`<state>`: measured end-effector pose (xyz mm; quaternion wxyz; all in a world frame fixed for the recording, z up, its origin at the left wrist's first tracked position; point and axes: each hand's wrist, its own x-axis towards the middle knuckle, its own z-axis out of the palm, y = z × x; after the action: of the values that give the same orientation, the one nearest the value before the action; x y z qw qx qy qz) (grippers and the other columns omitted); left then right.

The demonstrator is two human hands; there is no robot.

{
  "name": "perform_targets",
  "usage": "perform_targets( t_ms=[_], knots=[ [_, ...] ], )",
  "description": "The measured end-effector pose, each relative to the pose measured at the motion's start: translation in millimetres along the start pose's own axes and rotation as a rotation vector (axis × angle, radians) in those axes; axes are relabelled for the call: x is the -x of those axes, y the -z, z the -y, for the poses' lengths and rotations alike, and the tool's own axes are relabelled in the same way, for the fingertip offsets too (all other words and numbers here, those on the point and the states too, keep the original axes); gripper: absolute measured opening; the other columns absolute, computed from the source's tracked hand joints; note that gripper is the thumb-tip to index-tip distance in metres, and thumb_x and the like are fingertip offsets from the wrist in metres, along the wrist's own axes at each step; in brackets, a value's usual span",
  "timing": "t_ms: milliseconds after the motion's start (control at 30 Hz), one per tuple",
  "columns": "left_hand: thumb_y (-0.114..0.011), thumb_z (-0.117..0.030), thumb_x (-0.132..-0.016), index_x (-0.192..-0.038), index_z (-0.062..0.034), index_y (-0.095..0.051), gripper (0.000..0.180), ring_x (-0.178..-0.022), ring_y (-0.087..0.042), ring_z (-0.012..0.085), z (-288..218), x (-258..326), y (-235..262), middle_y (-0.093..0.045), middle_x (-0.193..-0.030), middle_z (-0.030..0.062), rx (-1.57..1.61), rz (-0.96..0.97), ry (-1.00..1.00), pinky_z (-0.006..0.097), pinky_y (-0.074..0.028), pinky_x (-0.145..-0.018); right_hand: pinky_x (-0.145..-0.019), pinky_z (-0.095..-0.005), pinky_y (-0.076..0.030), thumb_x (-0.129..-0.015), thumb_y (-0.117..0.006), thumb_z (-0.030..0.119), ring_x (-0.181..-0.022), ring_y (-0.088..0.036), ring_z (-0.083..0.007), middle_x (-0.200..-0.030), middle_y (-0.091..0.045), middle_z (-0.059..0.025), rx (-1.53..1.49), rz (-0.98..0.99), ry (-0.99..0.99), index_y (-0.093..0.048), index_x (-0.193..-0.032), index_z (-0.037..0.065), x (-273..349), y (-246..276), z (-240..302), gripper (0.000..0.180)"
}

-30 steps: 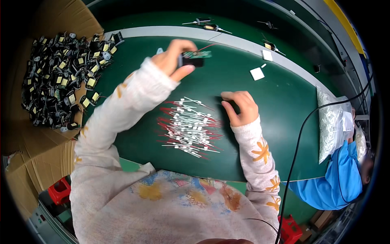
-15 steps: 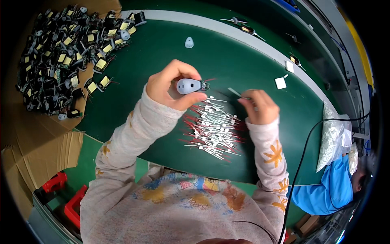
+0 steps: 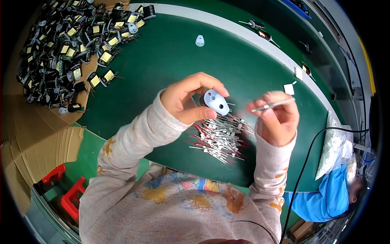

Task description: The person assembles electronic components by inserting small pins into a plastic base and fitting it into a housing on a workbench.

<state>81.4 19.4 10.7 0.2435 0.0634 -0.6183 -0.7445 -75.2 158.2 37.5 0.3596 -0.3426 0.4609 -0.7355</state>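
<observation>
My left hand (image 3: 193, 97) pinches a small device (image 3: 217, 102) between thumb and fingers. Its rounded, light grey cover with dark holes faces up, and a dark part shows beneath it. To its right, my right hand (image 3: 280, 118) is raised and closed on a thin silver-grey stick-like tool (image 3: 273, 105). That tool lies across the fingers, blurred, so its exact kind does not show. Just below both hands a heap of short white-and-red wires with white connectors (image 3: 219, 140) spreads over the green table (image 3: 162, 53).
Many dark devices with yellow pads (image 3: 65, 53) are piled on cardboard (image 3: 40, 130) at the left. A loose grey cover (image 3: 200, 40) lies at the far side. White squares (image 3: 289, 89), a clear bag of white parts (image 3: 330, 150) and a black cable (image 3: 305, 152) are on the right, near a person in blue (image 3: 313, 199).
My left hand has moved right and nearer, and the device has turned so its narrow end points down-right. My right hand has turned, and the thin tool now lies across its fingers.
</observation>
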Motion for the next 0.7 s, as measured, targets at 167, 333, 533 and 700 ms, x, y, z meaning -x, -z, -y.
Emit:
perform_targets(
  t_ms=[167,333,533,700],
  knots=[
    [-0.067,0.001,-0.076,-0.11,-0.0005,-0.044,0.041,-0.101,-0.058,0.0251,-1.2,13.4,-11.6,-0.058,-0.109,0.0208,-0.084,0.006,-0.104,0.033,-0.049,-0.084,-0.06,-0.0309,-0.054,-0.065,-0.076,0.002,-0.069,-0.064,-0.0225,-0.074,-0.063,-0.0139,0.386,-0.058,0.336,-0.061,-0.073,-0.004,17.3,-17.9,23.1,0.018],
    [-0.072,-0.003,-0.072,-0.107,-0.0003,-0.043,0.046,-0.1,-0.06,0.0305,1.4,11.2,-12.0,-0.063,-0.099,0.0203,-0.338,0.067,-0.334,0.04,-0.045,-0.088,-0.062,-0.0288,-0.055,-0.057,-0.077,0.001,-0.07,-0.065,-0.0243,-0.074,-0.065,-0.0134,0.798,0.153,0.597,-0.066,-0.074,-0.004,22.8,-26.1,33.5,0.021],
    [-0.073,-0.006,-0.071,-0.106,-0.0033,-0.044,0.045,-0.1,-0.061,0.0304,2.0,10.7,-10.2,-0.064,-0.1,0.0197,-0.385,0.047,-0.372,0.04,-0.043,-0.089,-0.061,-0.0276,-0.055,-0.056,-0.077,-0.001,-0.071,-0.065,-0.0254,-0.077,-0.065,-0.0145,0.741,0.133,0.567,-0.065,-0.074,-0.004,21.7,-26.5,27.6,0.022],
    [-0.076,-0.003,-0.06,-0.098,-0.0033,-0.059,0.042,-0.095,-0.06,0.0237,4.3,7.3,-9.3,-0.064,-0.103,0.0085,-0.461,-0.059,-0.405,0.032,-0.047,-0.08,-0.059,-0.0303,-0.054,-0.06,-0.078,0.001,-0.068,-0.063,-0.0245,-0.074,-0.063,-0.0133,0.572,0.071,0.618,-0.062,-0.077,-0.003,26.5,-15.0,32.0,0.023]
  ],
)
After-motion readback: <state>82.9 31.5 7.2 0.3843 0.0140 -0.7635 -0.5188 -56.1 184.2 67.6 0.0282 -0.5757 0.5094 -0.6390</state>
